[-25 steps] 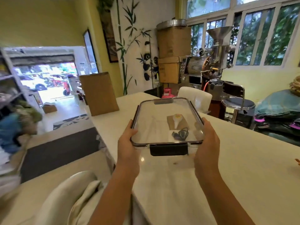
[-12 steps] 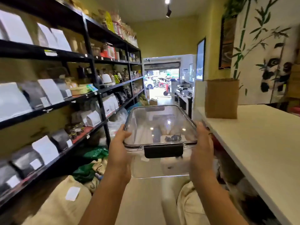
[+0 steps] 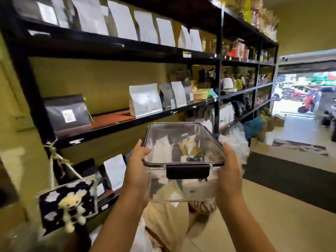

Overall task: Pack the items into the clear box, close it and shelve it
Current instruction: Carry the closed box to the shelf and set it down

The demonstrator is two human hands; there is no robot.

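I hold the clear box (image 3: 183, 142) in the air in front of me, its lid on and the black latch (image 3: 188, 171) facing me. Through the lid I see small items inside: a dark cable and a brown-and-yellow piece, blurred. My left hand (image 3: 138, 160) grips the box's left side and my right hand (image 3: 230, 168) grips its right side. The black shelf unit (image 3: 116, 122) stands just ahead and to the left, with a bare reddish stretch of the middle shelf between a dark bag (image 3: 68, 113) and a white bag (image 3: 144, 100).
White and dark pouches fill the upper shelves. A black-and-white patterned bag with a plush toy (image 3: 68, 202) hangs from the shelf post at lower left. Beige sacks (image 3: 163, 222) lie on the floor below the box. A dark mat (image 3: 291, 177) and the open doorway are to the right.
The view has swung from the white counter round to the left until the shelves fill it. Both hands have kept their grip on the closed box, now nearer the middle shelf.
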